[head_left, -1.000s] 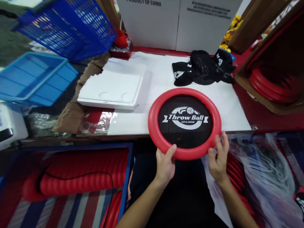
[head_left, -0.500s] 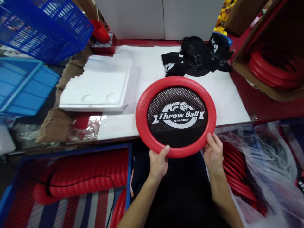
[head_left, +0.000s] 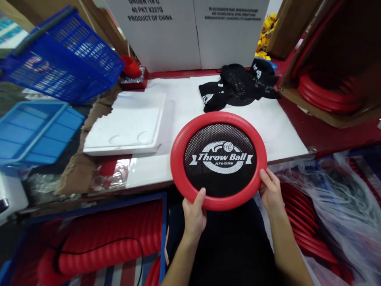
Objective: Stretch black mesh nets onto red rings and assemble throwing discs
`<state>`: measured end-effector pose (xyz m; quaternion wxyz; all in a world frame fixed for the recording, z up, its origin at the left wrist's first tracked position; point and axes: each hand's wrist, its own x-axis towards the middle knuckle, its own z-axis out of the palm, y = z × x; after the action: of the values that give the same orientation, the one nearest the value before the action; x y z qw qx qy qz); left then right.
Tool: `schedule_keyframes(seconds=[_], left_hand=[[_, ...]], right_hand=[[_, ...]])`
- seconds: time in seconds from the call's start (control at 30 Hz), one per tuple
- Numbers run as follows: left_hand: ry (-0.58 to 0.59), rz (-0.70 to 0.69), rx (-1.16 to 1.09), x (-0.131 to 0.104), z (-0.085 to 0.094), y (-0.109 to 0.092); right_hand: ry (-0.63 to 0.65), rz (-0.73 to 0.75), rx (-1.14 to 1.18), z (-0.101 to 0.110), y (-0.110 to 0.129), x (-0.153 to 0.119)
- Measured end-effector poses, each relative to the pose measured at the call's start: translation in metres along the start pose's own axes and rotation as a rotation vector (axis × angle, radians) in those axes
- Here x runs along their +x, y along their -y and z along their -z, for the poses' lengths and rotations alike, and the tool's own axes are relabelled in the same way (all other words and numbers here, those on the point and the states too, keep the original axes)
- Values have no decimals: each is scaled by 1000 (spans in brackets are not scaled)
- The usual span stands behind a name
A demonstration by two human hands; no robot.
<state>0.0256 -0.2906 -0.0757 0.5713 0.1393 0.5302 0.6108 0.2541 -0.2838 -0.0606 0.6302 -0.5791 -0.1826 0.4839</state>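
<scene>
Red workbench (head_left: 336, 133) lay beyond a round black mesh disc with a thick red rim (head_left: 219, 161)

Flat white sheeting (head_left: 284, 129) covered the bench ahead of your hands, with tall white cardboard boxes (head_left: 169, 45) at its far side. Your left hand (head_left: 195, 218) grasped the disc's near rim, thumb on top and the other fingers mostly hidden beneath. Your right hand (head_left: 271, 190) grasped the rim farther right, thumb likewise on top. Just ahead of and between both hands, the disc's face showed upward, its white lettering reading "Throw Ball"; whether it touched the bench could not be told.

Past the disc, ahead of your right hand, lay crumpled black fabric pieces with white print (head_left: 238, 87). Farther right of that hand, an open brown cardboard box (head_left: 324, 116) held glossy red rings (head_left: 327, 95). Ahead and left of your left hand lay a white foam slab with a broken edge (head_left: 127, 121); farther left were a tilted dark blue perforated plastic basket (head_left: 68, 59) and a light blue plastic bin (head_left: 38, 133). Left of your left hand, a blue-rimmed crate (head_left: 164, 238) held a row of red ribbed pieces (head_left: 110, 242). Clear plastic bags (head_left: 342, 206) lay right of your right hand.
</scene>
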Motion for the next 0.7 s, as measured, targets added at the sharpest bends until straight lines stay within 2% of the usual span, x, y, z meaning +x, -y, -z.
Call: schedule_keyframes(seconds=[0.07, 0.1, 0.17, 0.23, 0.3, 0.4, 0.47, 0.53, 0.6, 0.7], left_hand=[[54, 30, 44, 6, 12, -3], [73, 62, 77, 10, 20, -4], [129, 155, 157, 21, 39, -10], [179, 180, 191, 34, 54, -19], [152, 54, 173, 48, 62, -32], [-38, -226, 283, 62, 61, -51], [-139, -372, 411, 63, 58, -59], [-160, -535, 474, 57, 55, -63], [-59, -707, 529, 47, 50, -68], [260, -914, 618, 31, 34, -89]], right_hand=[[110, -47, -9, 5, 8, 7], [111, -37, -5, 7, 11, 10], [34, 41, 1, 7, 12, 13], [-32, 135, -36, 5, 3, 8], [-65, 224, -119, 4, -12, -2], [-15, 309, -237, 11, -27, -12], [128, 297, -275, 15, -21, -9], [204, 311, -221, 12, 3, 2], [137, 388, -139, -1, 37, 14], [-39, 552, -284, -31, 88, 20]])
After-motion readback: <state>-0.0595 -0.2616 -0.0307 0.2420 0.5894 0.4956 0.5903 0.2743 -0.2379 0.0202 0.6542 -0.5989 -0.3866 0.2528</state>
